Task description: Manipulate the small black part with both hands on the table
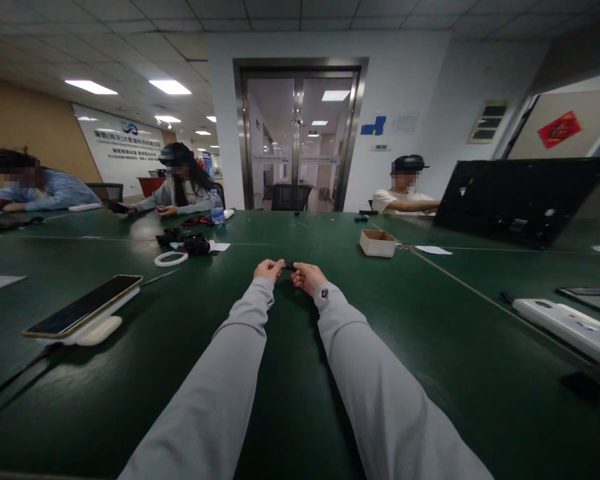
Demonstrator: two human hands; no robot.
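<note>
Both arms, in light grey sleeves, reach forward over the green table (205, 400). Between the two hands is a small, dark, elongated object (289, 267), too small to name. My left hand (269, 269) pinches near its left end with thumb and fingers. At the other end, my right hand (308, 276) is closed with thumb and forefinger on it and the other fingers curled below. The fingers cover part of the object. It is held level, close above the tabletop.
A phone (87, 305) rests on a white stand at left. Nearer the middle lie a white tape ring (171, 259) and black gear (195, 243), with a water bottle (217, 208) behind. Right of my hands are a small open box (377, 244) and a white device (565, 327). Several people sit around the table.
</note>
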